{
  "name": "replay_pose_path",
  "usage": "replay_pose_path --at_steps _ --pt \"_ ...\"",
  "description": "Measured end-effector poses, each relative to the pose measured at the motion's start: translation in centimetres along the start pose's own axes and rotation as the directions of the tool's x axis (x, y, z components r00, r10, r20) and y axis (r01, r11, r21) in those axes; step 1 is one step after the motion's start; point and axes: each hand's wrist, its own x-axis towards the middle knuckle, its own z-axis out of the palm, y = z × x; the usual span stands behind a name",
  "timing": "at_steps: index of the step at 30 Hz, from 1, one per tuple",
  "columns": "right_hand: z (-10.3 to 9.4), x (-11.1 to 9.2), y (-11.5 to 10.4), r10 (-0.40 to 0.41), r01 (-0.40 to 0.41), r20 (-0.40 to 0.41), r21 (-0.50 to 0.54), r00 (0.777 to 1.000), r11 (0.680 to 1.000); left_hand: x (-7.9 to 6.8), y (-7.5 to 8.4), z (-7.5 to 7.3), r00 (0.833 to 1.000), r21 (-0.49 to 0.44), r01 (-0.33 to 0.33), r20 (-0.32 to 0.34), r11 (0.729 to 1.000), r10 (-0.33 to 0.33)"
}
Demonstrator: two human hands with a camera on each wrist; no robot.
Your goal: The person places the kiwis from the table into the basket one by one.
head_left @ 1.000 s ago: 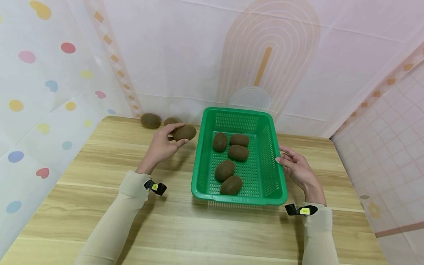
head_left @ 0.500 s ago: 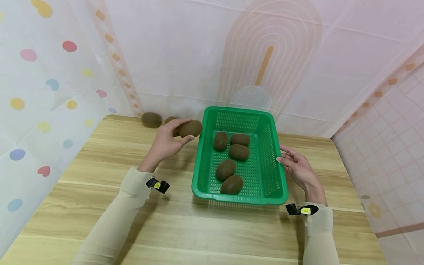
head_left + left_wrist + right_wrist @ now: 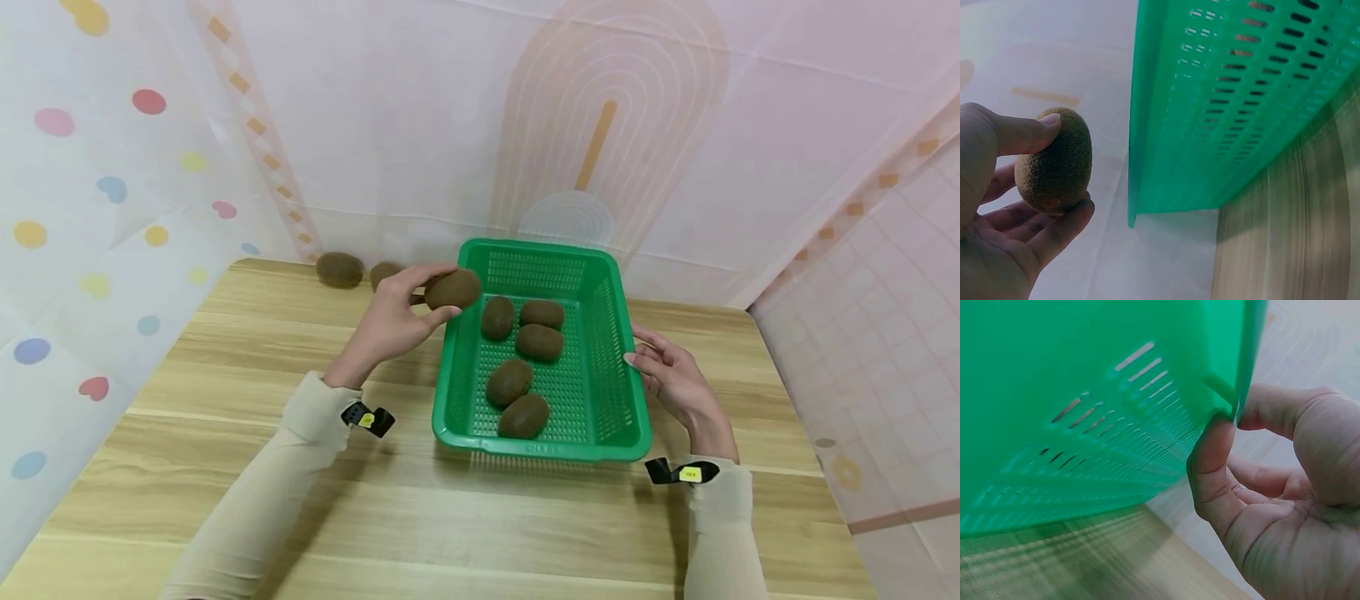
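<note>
A brown, fuzzy kiwi (image 3: 454,289) is pinched between the thumb and fingers of my left hand (image 3: 397,321). In the head view it overlaps the left rim of a green plastic basket (image 3: 552,450); in the left wrist view the kiwi (image 3: 1060,162) shows beside the basket wall (image 3: 1179,156), apart from it. Several kiwis lie on the basket floor, one of them a kiwi (image 3: 523,417) near the front. My right hand (image 3: 678,379) grips the basket's right rim, thumb on top and a finger curled under it, as the right wrist view shows with the hand (image 3: 1272,481).
At the back left of the wooden table (image 3: 525,533), one kiwi (image 3: 340,270) lies against the patterned cloth wall (image 3: 405,125). Another kiwi (image 3: 385,272) beside it is partly hidden behind my left hand.
My left hand has carried the kiwi to the right and slightly up, from beside the other table kiwis to the basket's left rim. The right hand and basket have stayed in place.
</note>
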Motion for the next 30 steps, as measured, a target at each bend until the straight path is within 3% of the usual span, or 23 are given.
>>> replay_pose_path --at_steps 16,23,30 --pt "0.1 0.1 -0.1 -0.016 0.016 0.016 0.010 1.000 1.000 0.4 1.8 1.6 0.996 -0.019 -0.058 0.070 0.998 0.059" --pt "0.2 0.2 0.1 -0.014 0.014 0.014 0.004 1.000 1.000 0.3 2.2 1.8 0.992 -0.043 -0.033 0.122 0.999 0.039" --pt "0.2 0.2 0.0 -0.014 0.014 0.016 0.004 1.000 1.000 0.3 2.0 1.6 0.993 -0.036 -0.040 0.106 0.999 0.043"
